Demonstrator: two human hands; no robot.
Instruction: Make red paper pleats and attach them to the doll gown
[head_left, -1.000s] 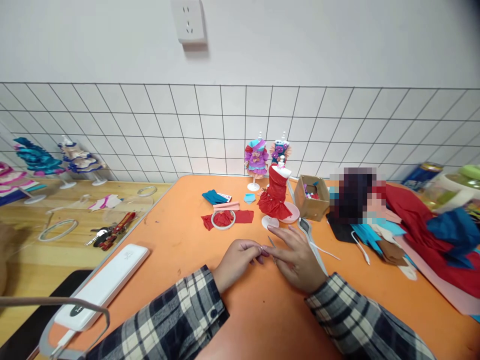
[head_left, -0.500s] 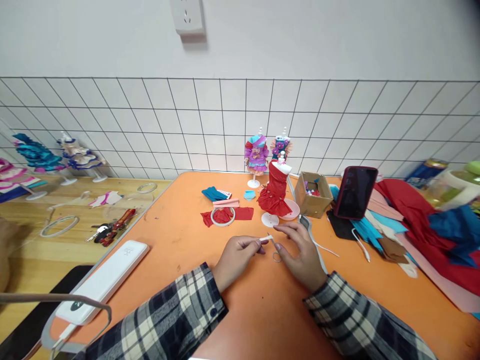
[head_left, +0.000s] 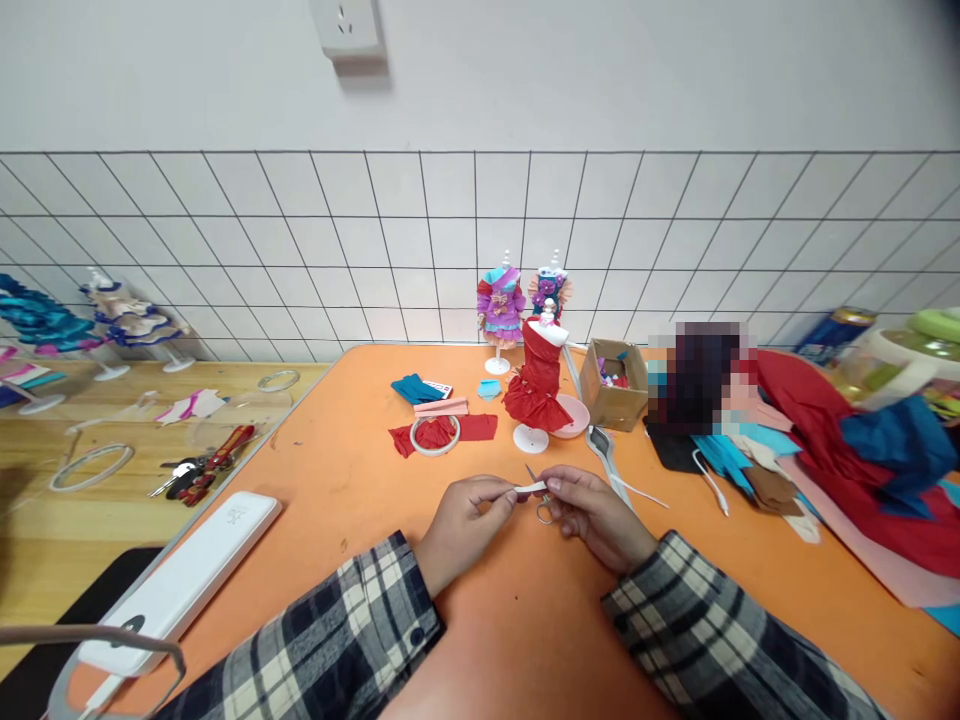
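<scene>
Between my hands a small white strip [head_left: 532, 488] is held by both ends; its material is too small to tell. My left hand [head_left: 466, 518] pinches the left end, and my right hand [head_left: 596, 508] pinches the right end. Small scissors [head_left: 544, 513] lie on the table just beneath, partly hidden by my right fingers. Beyond my hands stands a little dress form [head_left: 541, 375] in a ruffled red dress, on a white round base. Left of it, a pale ring [head_left: 435, 436] lies over red fabric [head_left: 478, 428].
Two more dressed forms stand behind, including a purple one [head_left: 500, 305]. A cardboard box [head_left: 613, 385], a pink dish [head_left: 572, 416] and piled cloth [head_left: 817, 440] are on the right. A white power bank [head_left: 184, 580], keys [head_left: 184, 475] and other dressed forms are leftward.
My right hand has closed from spread fingers to a pinch on the white strip's right end. The view has shifted slightly to the right.
</scene>
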